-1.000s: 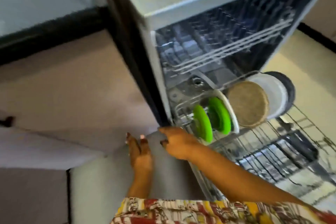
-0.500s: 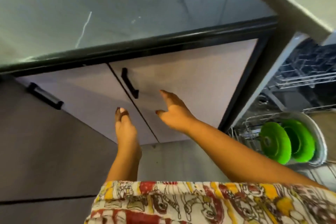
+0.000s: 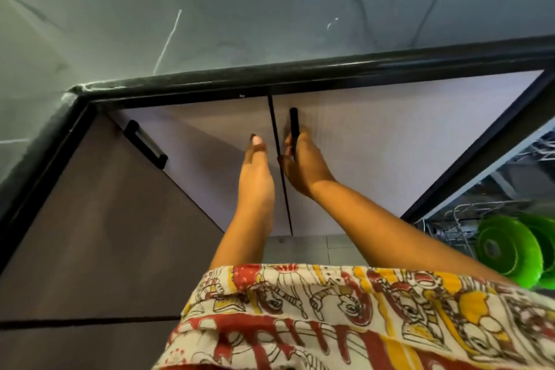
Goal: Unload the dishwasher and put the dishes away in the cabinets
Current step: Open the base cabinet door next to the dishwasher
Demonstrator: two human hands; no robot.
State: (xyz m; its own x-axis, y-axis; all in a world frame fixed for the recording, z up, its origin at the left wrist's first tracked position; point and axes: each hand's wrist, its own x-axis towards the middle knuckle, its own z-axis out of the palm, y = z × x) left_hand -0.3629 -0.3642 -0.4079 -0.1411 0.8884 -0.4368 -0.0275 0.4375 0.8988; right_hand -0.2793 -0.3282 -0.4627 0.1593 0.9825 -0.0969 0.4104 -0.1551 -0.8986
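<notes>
— What's in the dishwasher?
— Its wire rack, far right, holds 2 green plates standing on edge.
— And the hands?
— The right hand curls round the black handle of a cabinet door. The left hand is flat, fingers straight, holding nothing, before the neighbouring door.

countertop above two cabinet doors, open dishwasher to their right, plates in its rack
</notes>
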